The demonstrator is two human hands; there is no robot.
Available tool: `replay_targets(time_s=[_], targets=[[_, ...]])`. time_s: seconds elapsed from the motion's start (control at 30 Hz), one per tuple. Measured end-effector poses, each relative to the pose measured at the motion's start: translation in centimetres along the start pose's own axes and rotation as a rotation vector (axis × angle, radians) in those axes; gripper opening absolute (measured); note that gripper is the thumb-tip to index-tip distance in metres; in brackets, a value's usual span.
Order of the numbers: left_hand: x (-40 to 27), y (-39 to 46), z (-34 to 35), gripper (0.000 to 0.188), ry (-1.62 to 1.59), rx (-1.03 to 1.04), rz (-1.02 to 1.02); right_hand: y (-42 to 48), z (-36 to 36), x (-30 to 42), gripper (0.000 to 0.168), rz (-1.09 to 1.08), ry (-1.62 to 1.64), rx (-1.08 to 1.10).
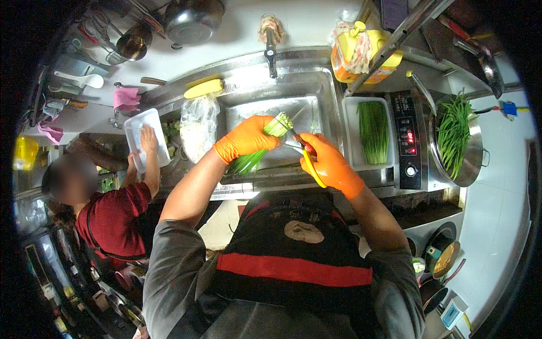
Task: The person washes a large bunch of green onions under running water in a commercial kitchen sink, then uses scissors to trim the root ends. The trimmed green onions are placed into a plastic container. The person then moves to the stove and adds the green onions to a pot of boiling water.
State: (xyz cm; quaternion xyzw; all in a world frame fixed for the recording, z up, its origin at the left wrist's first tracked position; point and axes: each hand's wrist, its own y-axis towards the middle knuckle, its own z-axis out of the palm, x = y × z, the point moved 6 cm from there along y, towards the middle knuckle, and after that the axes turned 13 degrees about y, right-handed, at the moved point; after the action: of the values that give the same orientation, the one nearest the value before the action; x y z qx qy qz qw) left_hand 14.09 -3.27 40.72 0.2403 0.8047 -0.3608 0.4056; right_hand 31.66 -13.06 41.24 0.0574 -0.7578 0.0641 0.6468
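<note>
Over a stainless steel sink (250, 108), my left hand (243, 137), in an orange glove, grips a bunch of long green stalks, likely chives (278, 124). The pale stem ends stick out past my thumb, and the green leaves (250, 162) hang below the hand. My right hand (332, 163), gloved in orange too, holds scissors (313, 170) with a yellow handle loop. Their blades point left towards the pale stem ends; whether they touch is hard to tell. To the right, a white tray (349, 156) holds similar chives (372, 133) laid lengthwise.
A co-worker (114, 220) at left handles a white tub (156, 123). A filled plastic bag (199, 127) sits left of the sink, below the faucet (270, 53). An induction cooker (405, 156) and a metal pot (474, 165) with green vegetables (453, 131) stand right.
</note>
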Motion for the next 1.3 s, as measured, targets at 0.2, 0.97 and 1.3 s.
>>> replay_targets(time_s=[0.2,0.97,1.3], targets=[[-0.3,-0.5,0.3,0.017,-0.013,0.066,-0.054,-0.1,0.7,-0.8,0.038,0.029,0.029,0.008],[6.9,0.1,1.5,0.014,-0.31,0.282,-0.111,1.7,3.8,-5.9,0.014,0.264,0.158,0.16],[6.6,-1.0,-2.2,0.014,-0.266,0.158,-0.03,3.1,2.7,-21.8,0.031,0.402,-0.459,0.298]])
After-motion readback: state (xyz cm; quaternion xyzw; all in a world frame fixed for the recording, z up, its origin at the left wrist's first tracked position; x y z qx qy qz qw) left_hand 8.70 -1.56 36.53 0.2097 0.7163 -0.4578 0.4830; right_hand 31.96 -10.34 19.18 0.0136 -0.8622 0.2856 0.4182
